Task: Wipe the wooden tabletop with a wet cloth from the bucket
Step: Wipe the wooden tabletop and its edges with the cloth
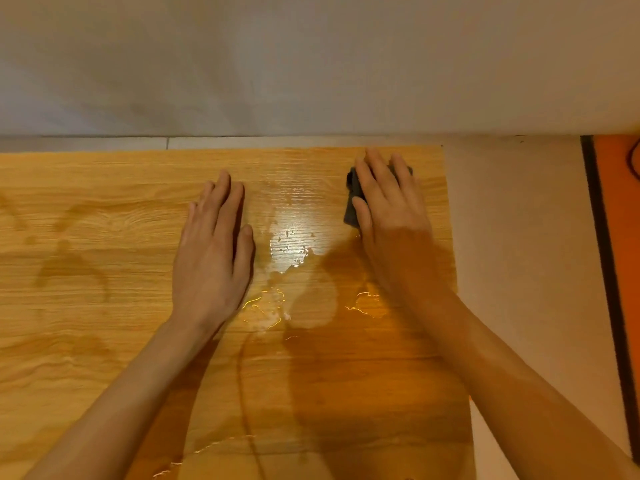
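**A:** Where's the cloth from your end?

**B:** I see the dark grey cloth (353,199) near the far right corner of the wooden tabletop (104,237), flat on the wood. Most of it is hidden under the right hand (388,216); only a strip shows at the thumb side and a bit past the fingertips.

**A:** And how does that hand sit on it?

**B:** Palm down, fingers straight and slightly apart, pressing on the cloth from above. I see no curl round it, no pinch. The thumb lies along the cloth's left edge.

**A:** The other hand?

**B:** The left hand (211,251) lies flat on the bare wood, well left of the cloth, fingers straight and pressed close together, thumb tucked beside the palm. It touches only the table.

**A:** Is the surface wet?

**B:** Yes. Between the two hands I see a glossy wet patch (291,244) catching the light, with small droplets in it, and thin bright water lines nearer the wrists and by the near edge. Further left the wood shows faint darker smears.

**A:** Anything around the table?

**B:** A pale wall (311,64) behind the far edge, light floor (519,237) to the right, and an orange mat with a dark border (620,216) at the far right.
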`<control>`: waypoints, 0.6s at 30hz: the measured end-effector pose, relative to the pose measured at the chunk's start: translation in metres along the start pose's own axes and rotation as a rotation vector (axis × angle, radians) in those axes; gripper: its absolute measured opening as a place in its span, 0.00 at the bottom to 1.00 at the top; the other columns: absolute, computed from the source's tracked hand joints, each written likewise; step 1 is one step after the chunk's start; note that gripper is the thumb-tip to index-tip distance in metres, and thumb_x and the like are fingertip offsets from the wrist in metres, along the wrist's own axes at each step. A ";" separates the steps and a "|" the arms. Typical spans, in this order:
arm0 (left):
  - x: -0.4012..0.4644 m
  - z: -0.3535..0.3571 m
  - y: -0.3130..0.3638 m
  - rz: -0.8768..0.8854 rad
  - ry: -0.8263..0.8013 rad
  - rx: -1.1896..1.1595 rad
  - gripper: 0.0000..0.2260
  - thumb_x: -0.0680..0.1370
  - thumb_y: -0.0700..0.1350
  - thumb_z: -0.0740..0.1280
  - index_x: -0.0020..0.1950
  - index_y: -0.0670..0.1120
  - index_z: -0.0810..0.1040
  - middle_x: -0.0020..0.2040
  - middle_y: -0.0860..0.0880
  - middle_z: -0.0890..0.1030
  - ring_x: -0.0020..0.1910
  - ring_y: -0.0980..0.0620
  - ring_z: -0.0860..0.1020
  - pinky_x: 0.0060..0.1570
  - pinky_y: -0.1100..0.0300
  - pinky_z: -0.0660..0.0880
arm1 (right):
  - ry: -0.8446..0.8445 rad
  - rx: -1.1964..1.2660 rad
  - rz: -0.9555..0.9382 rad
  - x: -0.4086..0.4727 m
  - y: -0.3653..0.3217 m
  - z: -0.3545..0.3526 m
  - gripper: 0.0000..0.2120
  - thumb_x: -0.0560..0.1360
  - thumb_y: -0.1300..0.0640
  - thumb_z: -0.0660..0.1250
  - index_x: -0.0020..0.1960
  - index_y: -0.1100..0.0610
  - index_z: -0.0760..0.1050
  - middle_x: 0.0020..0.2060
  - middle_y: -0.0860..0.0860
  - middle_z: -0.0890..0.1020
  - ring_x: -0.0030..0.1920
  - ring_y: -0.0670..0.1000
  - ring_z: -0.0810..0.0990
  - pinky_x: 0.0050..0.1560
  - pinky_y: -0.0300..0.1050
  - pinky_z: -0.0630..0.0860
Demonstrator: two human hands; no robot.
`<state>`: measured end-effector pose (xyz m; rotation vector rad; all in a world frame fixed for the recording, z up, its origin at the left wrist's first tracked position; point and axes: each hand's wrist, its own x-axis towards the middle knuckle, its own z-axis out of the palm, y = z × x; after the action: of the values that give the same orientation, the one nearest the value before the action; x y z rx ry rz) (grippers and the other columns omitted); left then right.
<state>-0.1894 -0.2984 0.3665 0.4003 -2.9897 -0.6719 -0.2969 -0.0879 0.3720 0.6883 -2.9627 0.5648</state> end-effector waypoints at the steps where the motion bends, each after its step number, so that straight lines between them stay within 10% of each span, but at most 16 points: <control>1: 0.001 0.000 0.000 0.003 0.004 0.003 0.24 0.85 0.47 0.53 0.81 0.44 0.60 0.82 0.48 0.57 0.82 0.50 0.52 0.80 0.56 0.46 | -0.002 -0.007 0.005 -0.004 -0.002 0.003 0.23 0.82 0.53 0.51 0.74 0.59 0.65 0.74 0.55 0.65 0.75 0.61 0.60 0.72 0.64 0.61; 7: -0.002 0.002 0.000 0.002 0.007 0.022 0.24 0.85 0.48 0.52 0.81 0.44 0.59 0.82 0.48 0.56 0.82 0.51 0.51 0.81 0.54 0.47 | -0.111 0.018 -0.090 -0.092 -0.009 -0.007 0.25 0.82 0.50 0.53 0.75 0.58 0.59 0.76 0.54 0.59 0.77 0.60 0.53 0.74 0.61 0.57; 14: 0.003 0.002 -0.002 0.008 0.018 0.028 0.24 0.85 0.49 0.52 0.81 0.44 0.59 0.82 0.47 0.56 0.82 0.50 0.51 0.81 0.55 0.47 | -0.072 -0.016 0.092 0.054 0.016 0.004 0.22 0.84 0.54 0.50 0.77 0.59 0.58 0.78 0.56 0.56 0.78 0.60 0.50 0.76 0.60 0.53; 18: -0.005 0.003 0.000 0.017 0.004 0.026 0.25 0.85 0.48 0.52 0.82 0.44 0.58 0.83 0.47 0.56 0.82 0.50 0.51 0.81 0.52 0.48 | -0.055 -0.061 0.033 -0.044 0.004 -0.003 0.25 0.82 0.54 0.48 0.77 0.61 0.56 0.77 0.58 0.55 0.77 0.61 0.50 0.76 0.61 0.55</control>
<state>-0.1851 -0.2962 0.3636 0.3764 -2.9970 -0.6309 -0.2596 -0.0649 0.3676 0.6620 -3.0330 0.4629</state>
